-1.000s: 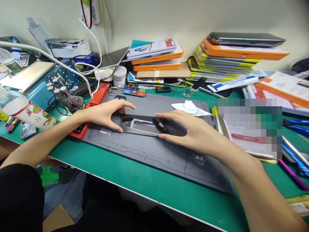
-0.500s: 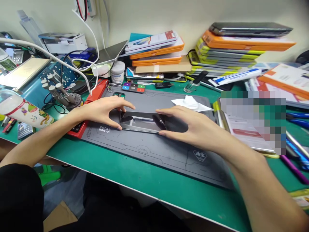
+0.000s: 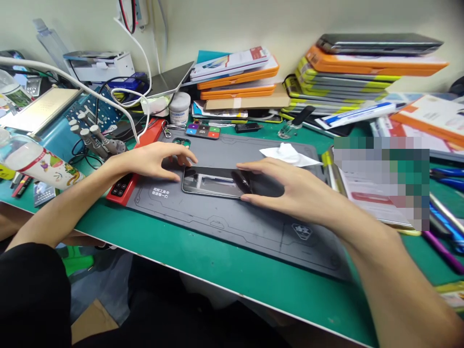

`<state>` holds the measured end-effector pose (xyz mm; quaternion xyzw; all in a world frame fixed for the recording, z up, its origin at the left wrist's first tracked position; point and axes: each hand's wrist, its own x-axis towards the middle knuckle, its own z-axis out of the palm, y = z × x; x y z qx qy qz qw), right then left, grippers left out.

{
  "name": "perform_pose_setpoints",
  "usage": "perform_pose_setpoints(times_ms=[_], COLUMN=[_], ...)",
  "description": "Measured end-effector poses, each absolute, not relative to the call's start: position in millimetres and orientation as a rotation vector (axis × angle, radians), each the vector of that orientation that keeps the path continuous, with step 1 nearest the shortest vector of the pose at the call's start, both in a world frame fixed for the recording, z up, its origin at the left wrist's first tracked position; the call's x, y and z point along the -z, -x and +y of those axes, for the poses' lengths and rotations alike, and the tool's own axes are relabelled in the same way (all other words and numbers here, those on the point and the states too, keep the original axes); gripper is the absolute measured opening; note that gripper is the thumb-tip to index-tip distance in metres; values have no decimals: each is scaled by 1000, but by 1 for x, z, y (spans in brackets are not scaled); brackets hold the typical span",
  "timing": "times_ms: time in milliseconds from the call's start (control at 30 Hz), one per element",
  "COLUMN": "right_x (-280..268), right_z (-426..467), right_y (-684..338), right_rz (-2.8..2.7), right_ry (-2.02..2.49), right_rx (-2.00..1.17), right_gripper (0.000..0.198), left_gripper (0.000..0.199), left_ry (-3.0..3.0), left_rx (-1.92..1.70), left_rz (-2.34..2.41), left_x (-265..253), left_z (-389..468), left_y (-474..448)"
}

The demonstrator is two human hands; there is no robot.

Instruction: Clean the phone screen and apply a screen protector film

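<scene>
A black smartphone (image 3: 213, 182) lies screen up on the grey work mat (image 3: 203, 212), with bright reflections across its glass. My right hand (image 3: 286, 186) grips its right end, thumb on the near edge and fingers at the far edge. Just off the phone's left end, my left hand (image 3: 155, 162) is open, thumb and fingers apart and nothing between them. Behind that hand, a small green circuit board (image 3: 181, 142) shows in part on the mat. A crumpled white tissue (image 3: 290, 153) rests on the mat beyond my right hand.
A red device (image 3: 123, 191) borders the mat's left side. Farther left stand a screwdriver set (image 3: 92, 135) and a tilted bottle (image 3: 43, 164). Stacked orange boxes (image 3: 239, 89) and flat yellow-grey packs (image 3: 340, 82) line the wall. Pens and pliers (image 3: 449, 179) lie at right.
My left hand has come away from the phone's left end, moving slightly left. My right hand keeps its hold. The phone now sits flatter on the mat.
</scene>
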<state>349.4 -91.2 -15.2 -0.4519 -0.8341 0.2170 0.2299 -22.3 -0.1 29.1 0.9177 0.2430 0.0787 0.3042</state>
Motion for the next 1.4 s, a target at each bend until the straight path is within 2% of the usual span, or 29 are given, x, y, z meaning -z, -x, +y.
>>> perform_pose_setpoints(times_ms=[167,467,733,1400], right_x=[16,12,16,10], right_z=[-91,-90,-90,-91], right_y=[-349,-348,-349,-348], right_rz=[-2295,-2321,-2295,-2302], right_ry=[1242,1214,1231,1274], right_rx=[-611,-626,-617,-636], right_gripper=[66,61,67,69], left_gripper=[51,56,47,38], left_ry=[-2299,-2429,-2863,-2732], left_rx=[-309,-313,-367,-426], left_rz=[607,616,628,601], left_x=[-27,-30,-21,-24], left_z=[5,1,-6,0], left_y=[24,27,25,27])
